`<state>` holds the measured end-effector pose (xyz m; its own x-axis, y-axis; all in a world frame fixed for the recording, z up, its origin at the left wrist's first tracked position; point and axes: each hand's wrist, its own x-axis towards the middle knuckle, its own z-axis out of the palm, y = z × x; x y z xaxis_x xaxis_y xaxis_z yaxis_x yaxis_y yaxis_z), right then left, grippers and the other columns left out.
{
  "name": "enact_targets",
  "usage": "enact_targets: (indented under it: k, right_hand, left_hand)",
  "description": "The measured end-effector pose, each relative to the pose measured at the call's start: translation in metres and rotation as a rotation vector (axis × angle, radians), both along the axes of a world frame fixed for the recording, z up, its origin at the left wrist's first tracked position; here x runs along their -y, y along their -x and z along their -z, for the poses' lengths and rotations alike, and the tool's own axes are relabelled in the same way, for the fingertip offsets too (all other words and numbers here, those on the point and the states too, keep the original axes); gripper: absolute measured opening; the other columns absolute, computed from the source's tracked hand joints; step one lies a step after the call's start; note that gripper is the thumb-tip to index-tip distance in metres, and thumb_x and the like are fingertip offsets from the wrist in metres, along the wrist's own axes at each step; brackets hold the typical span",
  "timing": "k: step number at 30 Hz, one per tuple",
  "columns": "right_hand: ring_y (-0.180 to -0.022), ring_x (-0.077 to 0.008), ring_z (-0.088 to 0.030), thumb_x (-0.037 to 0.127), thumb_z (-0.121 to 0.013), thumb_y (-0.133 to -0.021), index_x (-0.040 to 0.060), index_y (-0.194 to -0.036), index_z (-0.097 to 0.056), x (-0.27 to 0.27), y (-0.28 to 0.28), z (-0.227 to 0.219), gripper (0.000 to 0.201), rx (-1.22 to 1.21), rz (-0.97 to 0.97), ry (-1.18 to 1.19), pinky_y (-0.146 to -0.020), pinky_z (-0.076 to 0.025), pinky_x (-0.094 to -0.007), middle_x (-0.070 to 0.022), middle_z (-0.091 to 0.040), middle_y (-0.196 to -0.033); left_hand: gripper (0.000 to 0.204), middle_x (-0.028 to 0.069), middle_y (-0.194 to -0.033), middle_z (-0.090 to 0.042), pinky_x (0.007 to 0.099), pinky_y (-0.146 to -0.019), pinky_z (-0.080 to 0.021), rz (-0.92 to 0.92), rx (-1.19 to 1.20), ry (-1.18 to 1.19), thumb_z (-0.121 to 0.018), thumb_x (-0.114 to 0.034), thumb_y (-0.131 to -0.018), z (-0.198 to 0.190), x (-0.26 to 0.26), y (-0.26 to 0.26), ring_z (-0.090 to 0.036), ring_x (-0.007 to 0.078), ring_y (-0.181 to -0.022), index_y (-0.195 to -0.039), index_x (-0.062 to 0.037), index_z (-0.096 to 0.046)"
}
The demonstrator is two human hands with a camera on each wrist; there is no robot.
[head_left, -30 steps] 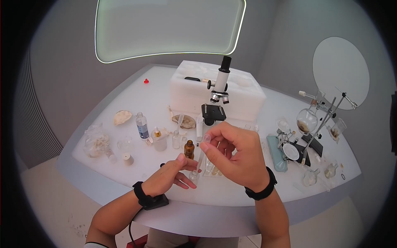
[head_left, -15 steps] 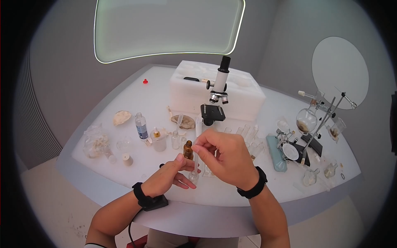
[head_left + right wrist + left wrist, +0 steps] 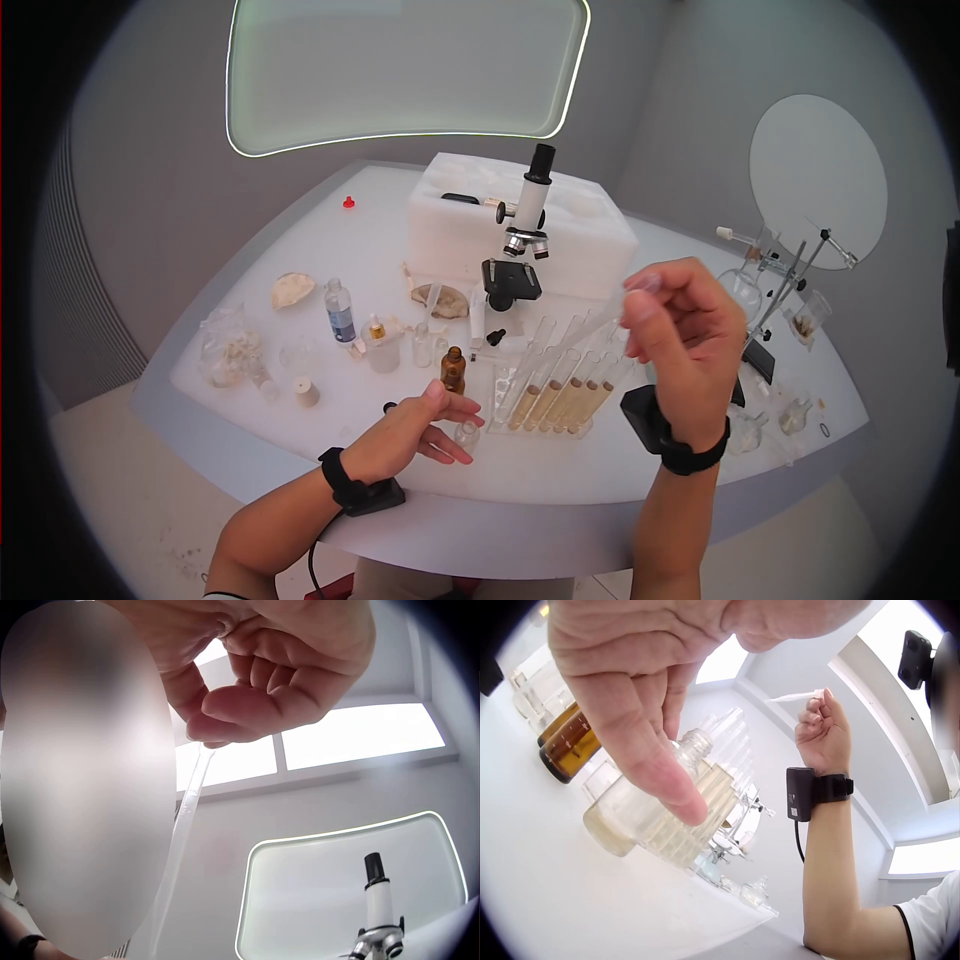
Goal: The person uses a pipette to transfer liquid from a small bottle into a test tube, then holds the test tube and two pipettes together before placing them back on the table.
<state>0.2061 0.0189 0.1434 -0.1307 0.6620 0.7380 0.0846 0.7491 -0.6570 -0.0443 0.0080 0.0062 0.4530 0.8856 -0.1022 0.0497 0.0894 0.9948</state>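
Note:
My left hand [image 3: 405, 432] holds a small clear glass bottle [image 3: 467, 437] between its fingers near the table's front. In the left wrist view the bottle [image 3: 615, 806] stands on the table, a little pale liquid at its bottom; one finger crosses its front and the neck is uncapped. The right hand [image 3: 690, 335] is raised to the right, pinching the bulb end of a clear plastic dropper [image 3: 186, 799] between thumb and fingertips. The dropper slants down to the left, over a rack of test tubes [image 3: 560, 392] with yellowish liquid. An open brown glass bottle [image 3: 453, 371] stands just behind the left hand.
Behind the tubes stands a microscope [image 3: 525, 230] before a white foam box [image 3: 440, 240]. On the left are a labelled plastic bottle [image 3: 340, 312], a gold-capped jar [image 3: 383, 347] and a bag [image 3: 228, 345]. Clamp stands and glassware [image 3: 790, 290] fill the right side.
The right hand has lifted the dropper out of the small clear bottle and carried it up and to the right, bringing the test tubes into view. The left hand has stayed at the bottle.

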Motion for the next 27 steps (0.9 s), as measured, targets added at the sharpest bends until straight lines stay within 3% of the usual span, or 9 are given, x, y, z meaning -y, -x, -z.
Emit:
enact_targets:
  k: [7, 11, 13, 22, 27]
  right_hand:
    - [-0.064, -0.0043, -0.058, 0.015, -0.069, -0.091, 0.0016, -0.094, -0.064, 0.0, -0.035, -0.013, 0.014, -0.103, 0.195, -0.102, -0.053, -0.044, -0.0184, -0.0009, -0.064, -0.077]
    - [-0.065, -0.0037, -0.058, 0.013, -0.069, -0.091, 0.0021, -0.094, -0.064, -0.005, -0.031, -0.011, 0.013, -0.099, 0.18, -0.064, -0.054, -0.045, -0.0185, 0.0002, -0.063, -0.076]
    - [-0.066, -0.0029, -0.057, 0.012, -0.07, -0.091, 0.0025, -0.093, -0.064, -0.008, -0.028, -0.009, 0.012, -0.076, 0.159, -0.029, -0.055, -0.045, -0.0181, 0.0007, -0.063, -0.076]
    - [-0.06, -0.0006, -0.051, 0.01, -0.07, -0.09, 0.0006, -0.091, -0.063, -0.023, -0.015, 0.006, 0.012, 0.038, 0.087, 0.032, -0.054, -0.04, -0.016, 0.0015, -0.063, -0.075]
    - [-0.056, -0.0014, -0.049, 0.011, -0.07, -0.088, 0.0003, -0.087, -0.063, -0.032, -0.008, 0.017, 0.013, 0.233, 0.135, 0.036, -0.051, -0.038, -0.0183, 0.0004, -0.062, -0.069]
  left_hand:
    - [0.093, 0.0188, -0.133, -0.056, 0.0311, -0.084, -0.055, 0.002, -0.004, 0.002, -0.017, -0.074, -0.095, 0.001, 0.0, 0.0, -0.071, 0.0256, -0.092, -0.137, 0.0037, -0.048]
    - [0.093, 0.0185, -0.133, -0.056, 0.0308, -0.083, -0.055, -0.002, -0.005, 0.008, -0.017, -0.074, -0.095, 0.002, -0.001, -0.001, -0.071, 0.0251, -0.09, -0.135, 0.0031, -0.05]
    - [0.089, 0.012, -0.132, -0.058, 0.0311, -0.083, -0.054, -0.002, -0.053, 0.0, -0.01, -0.072, -0.096, 0.001, -0.001, -0.001, -0.071, 0.0233, -0.089, -0.132, -0.0039, -0.053]
    - [0.088, 0.0114, -0.133, -0.056, 0.0307, -0.079, -0.054, -0.017, -0.069, -0.035, -0.011, -0.071, -0.097, 0.0, 0.001, -0.002, -0.07, 0.0221, -0.087, -0.131, -0.0029, -0.054]
    - [0.087, 0.0147, -0.132, -0.056, 0.0302, -0.076, -0.054, -0.08, -0.075, -0.085, -0.016, -0.069, -0.098, 0.003, 0.0, -0.001, -0.068, 0.0203, -0.083, -0.131, 0.0018, -0.054]
